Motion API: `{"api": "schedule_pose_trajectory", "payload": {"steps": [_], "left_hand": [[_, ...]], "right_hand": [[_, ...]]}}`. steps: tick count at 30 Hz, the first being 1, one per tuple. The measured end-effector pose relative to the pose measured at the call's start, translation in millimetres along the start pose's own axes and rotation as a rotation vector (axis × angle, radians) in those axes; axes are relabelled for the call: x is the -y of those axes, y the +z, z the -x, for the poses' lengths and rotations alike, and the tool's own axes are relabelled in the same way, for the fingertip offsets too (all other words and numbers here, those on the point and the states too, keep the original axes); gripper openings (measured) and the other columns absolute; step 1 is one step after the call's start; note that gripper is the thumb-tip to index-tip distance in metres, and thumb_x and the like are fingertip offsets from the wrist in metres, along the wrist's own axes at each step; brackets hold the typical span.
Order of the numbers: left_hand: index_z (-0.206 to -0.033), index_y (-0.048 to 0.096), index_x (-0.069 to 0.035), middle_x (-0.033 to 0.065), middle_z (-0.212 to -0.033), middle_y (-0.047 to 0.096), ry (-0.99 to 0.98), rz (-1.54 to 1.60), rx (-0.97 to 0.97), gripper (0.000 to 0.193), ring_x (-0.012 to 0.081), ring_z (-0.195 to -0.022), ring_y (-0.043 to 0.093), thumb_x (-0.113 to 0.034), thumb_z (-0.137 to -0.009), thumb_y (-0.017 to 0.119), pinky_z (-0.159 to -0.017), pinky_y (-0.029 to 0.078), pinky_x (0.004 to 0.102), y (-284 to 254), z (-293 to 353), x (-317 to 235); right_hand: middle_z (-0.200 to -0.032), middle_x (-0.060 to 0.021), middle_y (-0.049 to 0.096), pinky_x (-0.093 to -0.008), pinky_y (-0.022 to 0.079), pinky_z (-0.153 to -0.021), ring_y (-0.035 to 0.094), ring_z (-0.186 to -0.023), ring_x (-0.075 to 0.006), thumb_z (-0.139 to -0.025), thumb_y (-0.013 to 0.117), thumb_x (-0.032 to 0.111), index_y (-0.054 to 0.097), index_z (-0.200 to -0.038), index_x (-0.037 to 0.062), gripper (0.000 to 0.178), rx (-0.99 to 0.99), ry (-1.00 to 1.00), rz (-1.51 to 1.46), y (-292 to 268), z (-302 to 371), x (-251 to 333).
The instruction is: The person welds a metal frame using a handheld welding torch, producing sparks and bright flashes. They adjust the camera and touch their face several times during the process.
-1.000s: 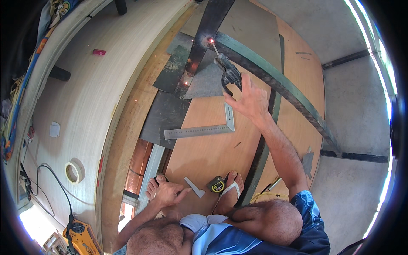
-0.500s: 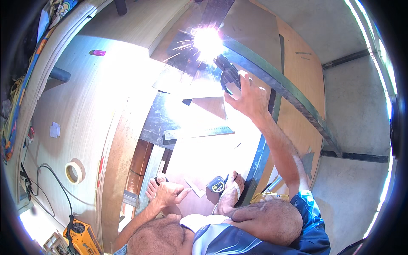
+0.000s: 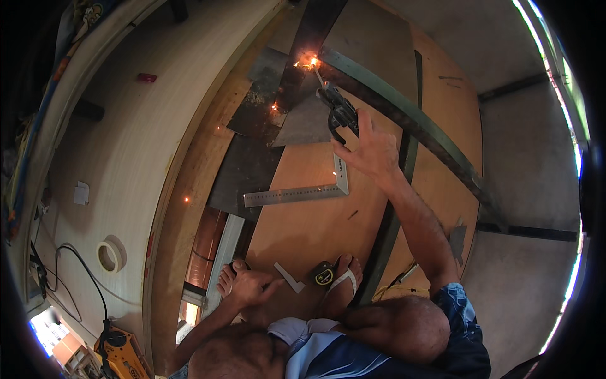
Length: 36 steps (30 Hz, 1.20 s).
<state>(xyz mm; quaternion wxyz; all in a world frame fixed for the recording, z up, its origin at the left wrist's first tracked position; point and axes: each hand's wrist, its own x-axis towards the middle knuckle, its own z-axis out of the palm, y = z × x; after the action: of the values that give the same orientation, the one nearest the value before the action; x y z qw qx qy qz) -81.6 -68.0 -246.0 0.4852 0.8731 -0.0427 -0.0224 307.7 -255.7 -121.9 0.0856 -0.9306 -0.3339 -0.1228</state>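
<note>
Your R arm's stretched fwd, R hand at R of the square, fingers clamped on the rod holder, just beyond the square's short leg. L hand's nearer you than the square, thumb out; other fingers, can't tell.

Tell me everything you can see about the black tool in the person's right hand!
The black tool is a chunky clamp-like holder with a curved lever along its left side. It looks dark and mostly dull, perhaps plastic; the exact material is hard to tell. A thin rod sticks out of its far end, its tip at a bright orange glow. The tool slants forward and a little left, and the right hand holds its near end.
</note>
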Motion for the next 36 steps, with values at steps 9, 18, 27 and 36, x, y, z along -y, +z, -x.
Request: {"api": "schedule_pose_trajectory", "payload": {"steps": [9, 18, 27, 36], "left_hand": [[-0.057, 0.059, -0.007, 0.0116, -0.052, 0.055, 0.016, -0.031, 0.002, 0.052, 0.0305, -0.045, 0.057, -0.033, -0.097, 0.078, -0.049, 0.043, 0.0422, 0, -1, -2], [-0.057, 0.059, -0.006, 0.0114, -0.053, 0.057, 0.030, -0.024, 0.000, 0.051, 0.0300, -0.046, 0.058, -0.032, -0.097, 0.078, -0.049, 0.044, 0.0420, 1, 0, -2], [-0.063, 0.066, -0.007, 0.0124, -0.059, 0.062, -0.060, -0.056, 0.101, 0.049, 0.0299, -0.055, 0.065, -0.038, -0.099, 0.076, -0.056, 0.048, 0.0445, 0, 4, 0], [-0.059, 0.063, -0.007, 0.0111, -0.053, 0.057, -0.006, -0.029, 0.024, 0.050, 0.0295, -0.046, 0.058, -0.035, -0.098, 0.078, -0.048, 0.044, 0.0420, 2, 3, 2]], "right_hand": [[-0.096, -0.0189, 0.075, -0.0482, 0.058, -0.060, 0.075, -0.071, -0.0384, -0.083, 0.085, 0.046, 0.051, -0.136, 0.0002, 0.078, 0.004, -0.003, -0.004, -3, -4, 0], [-0.093, -0.0195, 0.075, -0.0477, 0.058, -0.061, 0.075, -0.071, -0.0384, -0.083, 0.085, 0.046, 0.052, -0.133, 0.0008, 0.075, 0.006, 0.007, -0.011, -4, -5, 1], [-0.106, -0.0178, 0.075, -0.0418, 0.061, -0.058, 0.076, -0.072, -0.0313, -0.081, 0.088, 0.046, 0.052, -0.137, -0.0012, 0.082, -0.028, -0.075, -0.024, -5, 0, 3], [-0.106, -0.0194, 0.076, -0.0446, 0.060, -0.061, 0.076, -0.072, -0.0353, -0.081, 0.087, 0.044, 0.054, -0.137, -0.0027, 0.080, -0.040, -0.036, -0.004, -5, 2, 2]]}}
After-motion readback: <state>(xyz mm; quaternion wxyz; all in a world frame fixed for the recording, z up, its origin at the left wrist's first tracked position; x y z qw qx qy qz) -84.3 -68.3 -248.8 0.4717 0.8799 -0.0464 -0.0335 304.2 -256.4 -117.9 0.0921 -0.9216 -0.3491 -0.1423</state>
